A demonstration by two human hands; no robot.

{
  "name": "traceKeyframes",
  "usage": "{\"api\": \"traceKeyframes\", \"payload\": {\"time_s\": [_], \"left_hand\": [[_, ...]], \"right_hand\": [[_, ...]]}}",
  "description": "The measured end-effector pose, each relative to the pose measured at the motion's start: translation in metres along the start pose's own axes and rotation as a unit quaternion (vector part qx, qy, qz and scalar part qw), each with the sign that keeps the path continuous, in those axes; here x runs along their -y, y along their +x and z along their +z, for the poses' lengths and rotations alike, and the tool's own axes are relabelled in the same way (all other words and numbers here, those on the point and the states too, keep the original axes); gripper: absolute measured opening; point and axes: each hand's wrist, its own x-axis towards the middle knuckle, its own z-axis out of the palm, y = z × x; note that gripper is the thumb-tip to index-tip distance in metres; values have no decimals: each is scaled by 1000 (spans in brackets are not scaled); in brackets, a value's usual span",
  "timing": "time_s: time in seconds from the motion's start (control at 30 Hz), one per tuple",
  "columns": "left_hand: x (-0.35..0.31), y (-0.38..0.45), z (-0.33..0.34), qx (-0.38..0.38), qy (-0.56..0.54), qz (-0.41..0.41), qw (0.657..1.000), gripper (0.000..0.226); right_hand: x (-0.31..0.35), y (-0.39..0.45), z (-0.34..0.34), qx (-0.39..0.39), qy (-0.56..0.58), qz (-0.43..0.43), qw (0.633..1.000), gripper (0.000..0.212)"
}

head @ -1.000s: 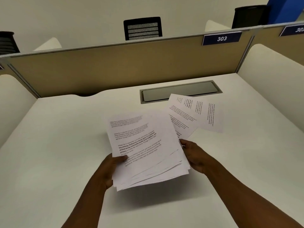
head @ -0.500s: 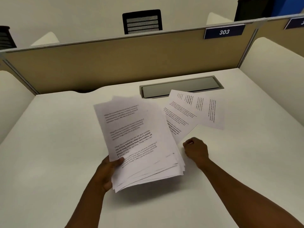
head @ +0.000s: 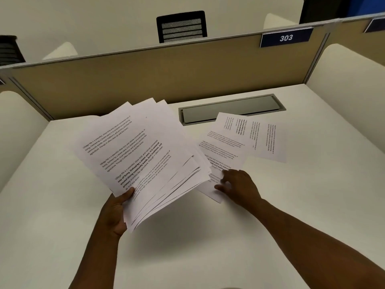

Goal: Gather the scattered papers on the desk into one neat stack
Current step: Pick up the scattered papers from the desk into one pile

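1. Gripping a fanned sheaf of printed papers (head: 145, 159) at its near left corner, the left hand (head: 115, 213) is holding it tilted above the white desk (head: 270, 215), thumb curled over the top sheet.
2. Reaching to the right of the sheaf, the right hand (head: 237, 186) is resting relaxed fingers on a loose sheet (head: 220, 155) lying flat on the desk.
3. Lying farther right, another sheet (head: 256, 136) is overlapping it, just near of the grey cable hatch (head: 231, 108).
4. Standing beyond, a tan partition (head: 166, 71) is carrying a "303" plate (head: 286, 37).
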Motion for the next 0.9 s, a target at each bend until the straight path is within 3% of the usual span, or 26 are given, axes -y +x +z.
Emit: {"api": "traceKeyframes", "payload": {"time_s": [0.2, 0.3, 0.37, 0.47, 0.57, 0.63, 0.8, 0.9], "left_hand": [[1, 4, -5, 6, -37, -17, 999, 48], [-1, 1, -5, 16, -38, -19, 999, 72], [-2, -1, -3, 27, -32, -24, 999, 92], [1, -2, 2, 21, -51, -18, 998, 66], [2, -2, 6, 19, -55, -19, 998, 62], [1, -3, 7, 13, -46, -13, 999, 55], [-3, -5, 9, 24, -33, -16, 999, 53], [-2, -7, 12, 39, -18, -8, 999, 42]], "right_hand": [[-47, -15, -16, 41, -7, -17, 999, 32], [-66, -19, -36, 53, -15, 78, 995, 52], [-66, -20, -40, 16, 2, 167, 986, 54], [-45, -19, -39, -26, 60, 305, 950, 67], [-22, -14, -32, 36, 59, 353, 933, 96], [-10, -8, -28, 48, 73, 373, 924, 102], [-1, 10, -33, 61, 132, 419, 896, 93], [-3, 10, -38, 89, 118, 412, 899, 75]]}}
